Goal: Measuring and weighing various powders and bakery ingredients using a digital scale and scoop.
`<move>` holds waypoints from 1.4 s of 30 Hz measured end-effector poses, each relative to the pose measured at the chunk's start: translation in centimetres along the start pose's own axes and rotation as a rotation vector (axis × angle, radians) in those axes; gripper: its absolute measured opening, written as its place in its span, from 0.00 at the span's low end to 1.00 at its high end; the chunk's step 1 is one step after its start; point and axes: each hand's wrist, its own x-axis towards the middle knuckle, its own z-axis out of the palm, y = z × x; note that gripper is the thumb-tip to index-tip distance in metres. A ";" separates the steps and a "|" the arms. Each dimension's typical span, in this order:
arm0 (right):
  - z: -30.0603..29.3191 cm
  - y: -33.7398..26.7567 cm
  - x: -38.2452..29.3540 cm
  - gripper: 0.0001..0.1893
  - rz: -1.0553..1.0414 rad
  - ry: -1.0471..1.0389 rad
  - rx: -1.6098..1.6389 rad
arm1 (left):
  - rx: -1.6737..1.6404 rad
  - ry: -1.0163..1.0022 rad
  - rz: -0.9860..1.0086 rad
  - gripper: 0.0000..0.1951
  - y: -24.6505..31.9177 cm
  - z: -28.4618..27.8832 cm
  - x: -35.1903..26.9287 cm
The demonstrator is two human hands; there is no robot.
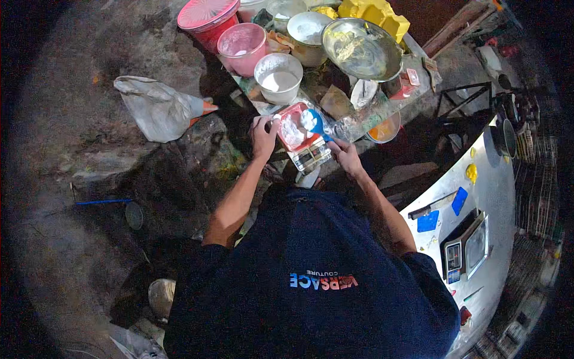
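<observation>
In the head view, my right hand [348, 158] grips the handle of a blue scoop [317, 125], whose bowl holds white powder. The scoop is over the right side of a red tray [301, 107] with more white powder inside. This tray rests on a digital weighing scale [310, 157] in front of me. My left hand [263, 134] is at the tray's upper left edge, fingers bent, thumb and fingertips near the rim; whether they grip it I cannot tell. Just beyond the tray stands a white tub [279, 76] with white powder in it.
Pink buckets [242, 47], a white bowl [309, 27] and a metal basin [363, 49] crowd the worktable's far side. A bucket with orange contents [384, 128] stands below its right edge. A white sack [154, 107] lies left. Another scale [465, 249] sits on a white table at right.
</observation>
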 end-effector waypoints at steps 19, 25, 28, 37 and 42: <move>1.7 1.0 0.6 0.13 -0.027 0.026 -0.033 | -0.043 -0.018 -0.094 0.16 0.5 -1.3 -1.5; 1.8 1.2 0.8 0.12 0.002 0.031 0.022 | -0.046 -0.010 -0.088 0.14 0.6 -1.0 -1.5; 1.6 2.0 1.0 0.13 -0.072 0.058 -0.005 | -0.059 -0.008 -0.078 0.14 0.7 -1.0 -1.6; 1.4 1.6 0.6 0.17 0.005 0.052 -0.042 | -0.062 -0.036 -0.087 0.16 1.0 -1.1 -1.5; 1.4 1.7 0.5 0.14 -0.054 0.082 -0.093 | -0.078 -0.049 -0.114 0.16 1.5 -1.2 -1.5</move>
